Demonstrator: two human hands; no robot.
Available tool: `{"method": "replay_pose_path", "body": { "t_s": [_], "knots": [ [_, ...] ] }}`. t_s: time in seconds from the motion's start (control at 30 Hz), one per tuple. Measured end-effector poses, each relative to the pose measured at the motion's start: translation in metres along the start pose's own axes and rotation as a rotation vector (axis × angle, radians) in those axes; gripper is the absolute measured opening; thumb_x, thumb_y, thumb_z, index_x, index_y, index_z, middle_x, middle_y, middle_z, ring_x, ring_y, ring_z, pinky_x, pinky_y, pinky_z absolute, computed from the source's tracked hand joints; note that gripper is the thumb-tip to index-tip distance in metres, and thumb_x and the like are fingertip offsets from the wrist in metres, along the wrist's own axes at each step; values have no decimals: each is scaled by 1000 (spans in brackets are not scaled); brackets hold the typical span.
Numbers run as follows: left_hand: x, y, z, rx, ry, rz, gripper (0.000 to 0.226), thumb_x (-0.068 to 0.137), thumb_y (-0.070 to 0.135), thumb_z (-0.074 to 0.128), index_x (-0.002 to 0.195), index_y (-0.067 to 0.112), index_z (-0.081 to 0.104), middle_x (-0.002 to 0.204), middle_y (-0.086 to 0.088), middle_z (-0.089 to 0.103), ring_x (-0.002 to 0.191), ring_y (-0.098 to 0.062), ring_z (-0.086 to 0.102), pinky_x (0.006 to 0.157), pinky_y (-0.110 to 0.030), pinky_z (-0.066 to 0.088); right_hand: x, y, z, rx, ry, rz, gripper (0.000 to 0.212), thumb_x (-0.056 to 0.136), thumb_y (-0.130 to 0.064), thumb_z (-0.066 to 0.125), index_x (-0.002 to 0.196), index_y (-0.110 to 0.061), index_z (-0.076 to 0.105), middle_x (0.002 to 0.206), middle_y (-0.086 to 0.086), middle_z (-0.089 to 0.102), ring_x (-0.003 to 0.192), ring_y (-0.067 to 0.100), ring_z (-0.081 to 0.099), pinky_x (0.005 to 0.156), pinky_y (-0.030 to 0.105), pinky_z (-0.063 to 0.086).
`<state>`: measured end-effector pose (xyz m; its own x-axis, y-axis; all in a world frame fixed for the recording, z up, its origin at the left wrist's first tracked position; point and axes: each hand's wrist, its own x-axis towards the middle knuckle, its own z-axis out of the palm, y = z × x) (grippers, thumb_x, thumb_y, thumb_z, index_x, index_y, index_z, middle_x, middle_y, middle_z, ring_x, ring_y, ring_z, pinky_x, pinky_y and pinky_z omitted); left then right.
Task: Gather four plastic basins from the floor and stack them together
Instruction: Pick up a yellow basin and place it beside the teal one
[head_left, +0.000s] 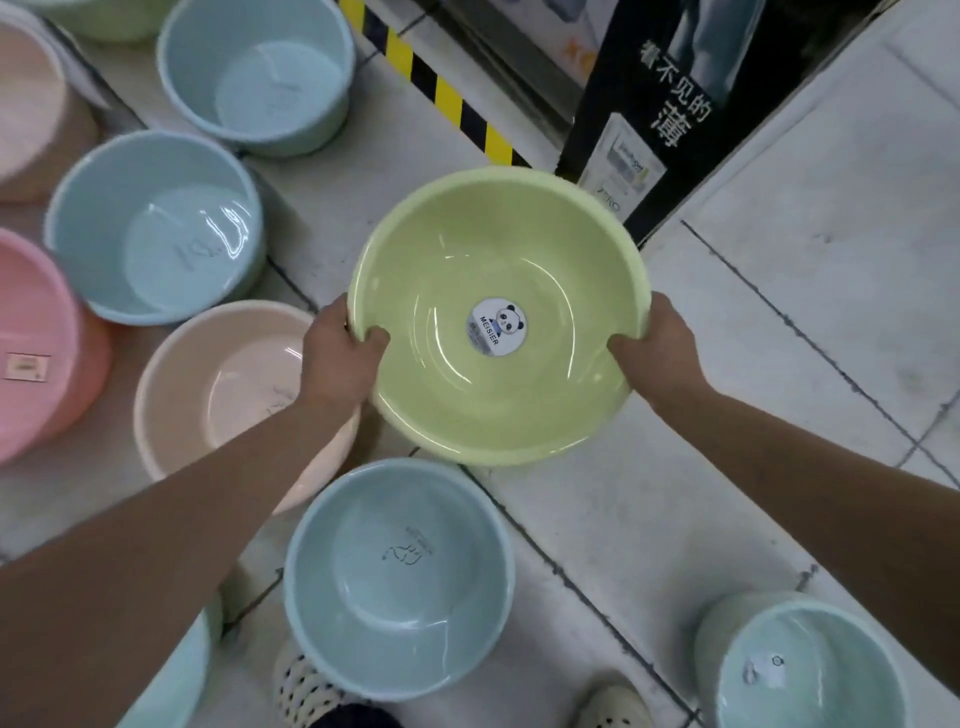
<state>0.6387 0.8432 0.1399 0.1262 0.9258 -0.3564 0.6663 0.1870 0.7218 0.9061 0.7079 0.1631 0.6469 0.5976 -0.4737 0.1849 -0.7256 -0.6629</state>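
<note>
I hold a pale green basin (545, 249) with a round panda sticker in its bottom, lifted above the tiled floor at the middle of the view. My left hand (337, 358) grips its left rim, thumb inside. On the opposite rim my right hand (657, 351) grips the same way. A blue basin (400, 582) stands on the floor just below it. A beige basin (228, 374) sits to the left, partly hidden by my left forearm. Two more blue basins (156, 228) (257, 78) stand further left and up.
Pink basins (36, 348) sit at the left edge, and a mint basin (810, 670) at the bottom right. A black display stand (660, 109) and yellow-black hazard tape (441, 88) lie beyond the green basin. White floor tiles (831, 260) spread to the right. My shoes show at the bottom.
</note>
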Motion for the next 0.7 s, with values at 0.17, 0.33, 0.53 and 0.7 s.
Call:
{"method": "replay_pose_path", "body": {
  "t_s": [0.17, 0.33, 0.53, 0.7],
  "knots": [
    [35, -44, -6, 34, 26, -81, 32, 86, 8, 58, 117, 10, 59, 100, -3, 60, 88, -20, 54, 74, -24, 39, 36, -3, 67, -77, -13, 14, 43, 75, -5, 57, 118, -9, 55, 114, 12, 57, 100, 31, 57, 77, 41, 55],
    [59, -77, 13, 120, -24, -66, 32, 83, 8, 59, 116, 7, 59, 98, -5, 60, 86, -22, 52, 74, -26, 38, 55, 32, 99, -12, 35, 119, 42, 74, -1, 57, 115, -12, 61, 98, 6, 61, 84, 27, 59, 64, 30, 47],
    [75, -92, 41, 273, -41, -29, 30, 79, 11, 58, 108, 4, 59, 103, -18, 64, 94, -38, 60, 73, -34, 43, 68, 79, 125, 189, 79, 274, 36, 74, 1, 54, 100, -24, 57, 90, 1, 60, 90, 31, 60, 67, 37, 53],
    [80, -94, 48, 260, -70, -48, 42, 84, 10, 54, 126, 8, 54, 117, -17, 64, 107, -37, 59, 88, -37, 47, 69, 93, 124, 280, -6, 273, 57, 74, -2, 60, 124, -30, 57, 109, 4, 66, 100, 32, 64, 80, 51, 59]
  ]
}}
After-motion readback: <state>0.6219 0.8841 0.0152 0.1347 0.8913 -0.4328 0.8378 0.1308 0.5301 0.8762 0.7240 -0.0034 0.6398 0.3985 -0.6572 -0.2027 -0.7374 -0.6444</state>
